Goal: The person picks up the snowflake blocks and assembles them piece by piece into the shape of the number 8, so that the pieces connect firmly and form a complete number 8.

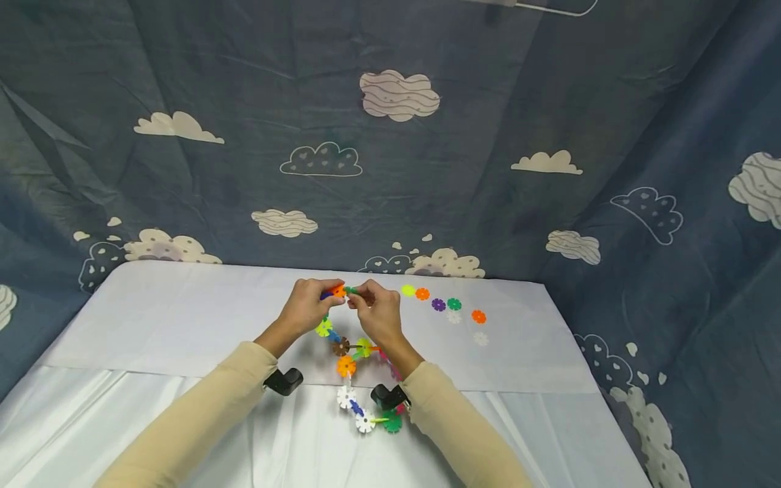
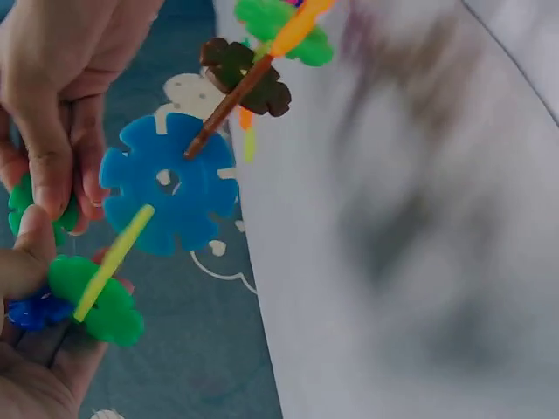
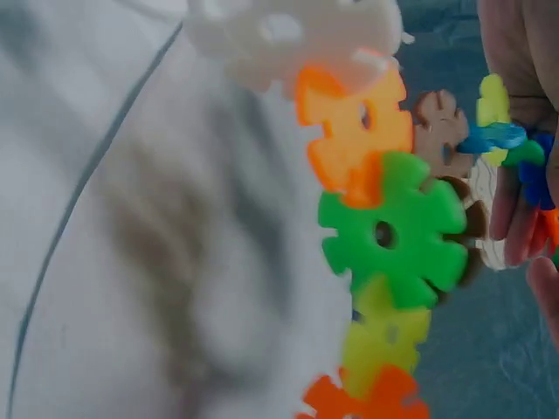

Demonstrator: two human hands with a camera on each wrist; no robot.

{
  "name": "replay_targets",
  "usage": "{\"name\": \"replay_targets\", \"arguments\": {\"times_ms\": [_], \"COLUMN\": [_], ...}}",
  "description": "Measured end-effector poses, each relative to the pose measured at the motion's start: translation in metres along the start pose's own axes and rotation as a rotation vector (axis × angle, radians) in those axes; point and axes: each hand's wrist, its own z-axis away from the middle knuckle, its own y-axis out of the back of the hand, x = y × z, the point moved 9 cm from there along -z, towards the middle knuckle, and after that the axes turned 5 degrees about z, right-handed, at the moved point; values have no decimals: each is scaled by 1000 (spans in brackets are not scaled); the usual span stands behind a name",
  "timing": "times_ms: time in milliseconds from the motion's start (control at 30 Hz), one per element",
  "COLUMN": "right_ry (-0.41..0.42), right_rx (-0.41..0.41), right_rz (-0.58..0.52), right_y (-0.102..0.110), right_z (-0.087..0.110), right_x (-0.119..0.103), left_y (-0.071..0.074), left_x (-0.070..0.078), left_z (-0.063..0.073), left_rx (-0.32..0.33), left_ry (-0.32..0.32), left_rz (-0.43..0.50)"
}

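Observation:
Both hands meet above the far part of the table, at the upper end of a chain of notched, flower-shaped interlocking discs. My left hand (image 1: 305, 308) pinches an orange interlocking disc (image 1: 339, 291) between thumb and fingers; a dark blue disc (image 2: 39, 312) and a green disc (image 2: 109, 301) sit against this hand. My right hand (image 1: 379, 315) pinches another green disc (image 1: 352, 290) close beside the orange one. From the left hand the chain hangs down through a light blue disc (image 2: 170, 183) and a brown disc (image 1: 341, 347) to a looped part, where white discs (image 1: 346, 397) show. The right forearm covers some of the loop.
Loose discs lie on the white table (image 1: 183, 325) right of the hands, among them a yellow disc (image 1: 408, 290), a purple disc (image 1: 438, 305) and an orange disc (image 1: 478, 316). A dark curtain (image 1: 244, 135) with cloud prints hangs behind the table.

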Motion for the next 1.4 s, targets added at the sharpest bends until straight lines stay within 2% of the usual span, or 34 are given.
{"name": "replay_targets", "arguments": {"times_ms": [100, 167, 333, 433, 533, 667, 767, 800, 867, 967, 1033, 1100, 1267, 1333, 1400], "right_ry": [7, -16, -105, -137, -132, -94, -96, -102, -111, -141, -144, -144, -133, -132, -124], "right_rx": [3, -15, -115, -136, -140, -136, -151, -162, -187, -231, -250, -277, -318, -322, -330], "right_rz": [-23, -47, -136, -167, -172, -147, -194, -226, -303, -399, -436, -464, -484, -480, -471], "right_y": [0, -3, -13, -15, -11, 2, 7, 7, 7, 7, 8, 7, 8, 9, 10], "right_z": [-1, 0, 7, 9, 9, 7, 6, 5, 3, -1, -4, -5, -7, -9, -11], "right_x": [0, 2, 12, 17, 12, -10, -17, -15, -10, -4, -4, -6, -13, -14, -16], "left_y": [0, -1, -4, -5, -5, -3, -2, -2, -3, -5, -7, -7, -12, -14, -14], "left_x": [1, 0, -8, -18, -25, -26, -24, -25, -27, -33, -37, -40, -38, -34, -29], "left_z": [2, 3, 9, 12, 13, 14, 14, 15, 15, 17, 18, 20, 24, 26, 28], "left_rx": [12, -1, -50, -48, -21, 15, 21, 12, -20, -71, -105, -129, -225, -244, -233], "left_ry": [6, 8, 38, 90, 133, 141, 143, 147, 184, 298, 367, 430, 488, 479, 470], "left_rz": [-9, -26, -82, -34, 36, 76, 113, 154, 293, 548, 674, 732, 785, 821, 875]}}
